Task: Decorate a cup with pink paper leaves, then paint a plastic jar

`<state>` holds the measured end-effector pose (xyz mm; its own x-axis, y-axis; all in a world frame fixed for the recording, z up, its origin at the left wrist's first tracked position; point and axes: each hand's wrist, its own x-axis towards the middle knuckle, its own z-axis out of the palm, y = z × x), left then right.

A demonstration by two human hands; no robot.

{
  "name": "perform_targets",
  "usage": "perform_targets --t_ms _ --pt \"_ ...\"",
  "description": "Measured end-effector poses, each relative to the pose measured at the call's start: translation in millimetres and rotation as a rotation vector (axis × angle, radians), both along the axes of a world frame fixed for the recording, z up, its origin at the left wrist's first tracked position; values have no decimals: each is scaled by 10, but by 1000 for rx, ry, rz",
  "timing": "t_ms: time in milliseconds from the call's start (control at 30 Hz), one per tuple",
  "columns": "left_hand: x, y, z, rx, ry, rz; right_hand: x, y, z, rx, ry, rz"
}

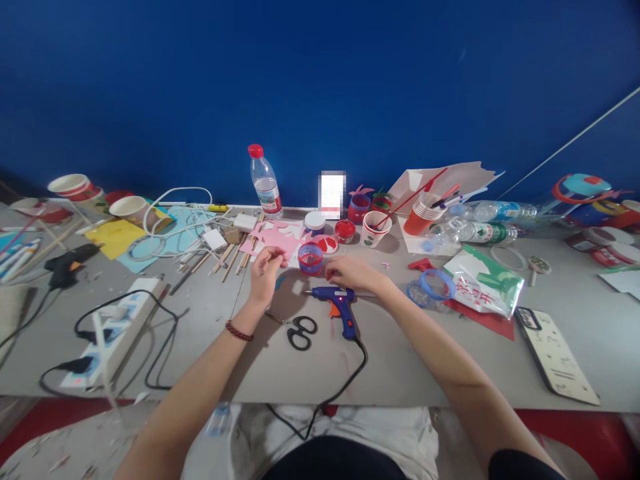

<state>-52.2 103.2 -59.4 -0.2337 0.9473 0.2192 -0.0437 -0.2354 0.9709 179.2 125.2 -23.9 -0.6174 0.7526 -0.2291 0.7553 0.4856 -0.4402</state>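
My left hand is raised just left of a small blue-and-red plastic cup, thumb and fingertips pressed together. Whatever sits in that pinch is too small to make out. To the right of the cup, my right hand rests low with its fingers curled in; anything in them is hidden. A blue hot glue gun lies just in front of this hand, its red light on and its nozzle pointing left. Black-handled scissors lie left of the glue gun, blades partly hidden by my left hand.
Behind the cup are pink paper, a paint jar and a paper cup. A water bottle stands near the blue wall. A power strip with cords lies left, a phone right. The glue gun's cord crosses the table's front edge.
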Motion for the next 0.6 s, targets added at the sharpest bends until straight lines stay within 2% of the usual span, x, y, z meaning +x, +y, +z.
perform_targets --t_ms 233,467,600 --pt "-3 3 -11 11 12 -2 -8 -12 34 -23 -28 -16" --pt "34 -23 46 11 19 -1 -45 -39 55 -47 -29 -42" --pt "52 -57 89 13 45 -23 24 -5 91 -51 -14 -73"
